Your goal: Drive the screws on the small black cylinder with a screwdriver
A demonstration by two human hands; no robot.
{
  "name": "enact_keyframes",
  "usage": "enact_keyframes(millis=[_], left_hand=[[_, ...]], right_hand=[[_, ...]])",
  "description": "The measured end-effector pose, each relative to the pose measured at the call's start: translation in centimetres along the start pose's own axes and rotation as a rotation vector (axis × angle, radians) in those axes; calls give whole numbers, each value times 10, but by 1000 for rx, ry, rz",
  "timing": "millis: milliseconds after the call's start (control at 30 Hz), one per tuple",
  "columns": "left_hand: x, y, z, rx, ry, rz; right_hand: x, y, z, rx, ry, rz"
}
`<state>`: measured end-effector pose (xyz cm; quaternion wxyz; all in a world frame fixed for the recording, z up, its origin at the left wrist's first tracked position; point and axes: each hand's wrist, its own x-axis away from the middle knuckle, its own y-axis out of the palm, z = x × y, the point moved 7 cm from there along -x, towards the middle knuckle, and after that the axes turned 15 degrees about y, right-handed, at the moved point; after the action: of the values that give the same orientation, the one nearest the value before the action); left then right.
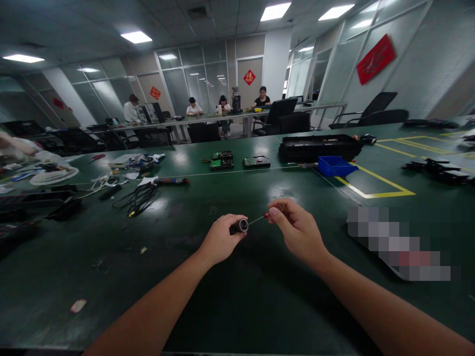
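Observation:
My left hand [221, 237] is closed round a small dark cylinder [242, 226], whose round, hollow-looking end faces right and towards me. In my right hand [297, 228] is a screwdriver [265, 215], gripped by its reddish handle. Its thin metal shaft points left and reaches the cylinder's open end; whether the tip touches anything inside I cannot tell. Both hands are held above the green table [237, 306]. My fingers hide most of the cylinder and of the screwdriver's handle.
Circuit boards [221, 161] and a drive-like unit [257, 161] lie ahead. A blue bin [336, 166] stands before a long black housing [321, 147]. At left are an electric screwdriver [172, 181] and black cable [143, 198]. A blurred-out packet [393, 242] lies right. Several people sit or stand farther back.

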<state>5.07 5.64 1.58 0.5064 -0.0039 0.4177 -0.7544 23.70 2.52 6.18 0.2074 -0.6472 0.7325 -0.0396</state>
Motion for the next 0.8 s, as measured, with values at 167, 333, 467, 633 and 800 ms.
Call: enact_keyframes(millis=[167, 333, 467, 633, 800], left_hand=[[0, -2, 2, -4, -1, 13], [-1, -3, 5, 1, 3, 11], [-2, -5, 7, 0, 15, 19], [-1, -5, 6, -2, 30, 25], [-1, -6, 4, -18, 30, 28]], right_hand=[[0, 4, 3, 14, 38, -25], [-2, 4, 4, 38, 59, -28], [-4, 3, 3, 75, 67, -17], [-6, 0, 6, 179, 121, 16], [-5, 2, -1, 142, 80, -4]])
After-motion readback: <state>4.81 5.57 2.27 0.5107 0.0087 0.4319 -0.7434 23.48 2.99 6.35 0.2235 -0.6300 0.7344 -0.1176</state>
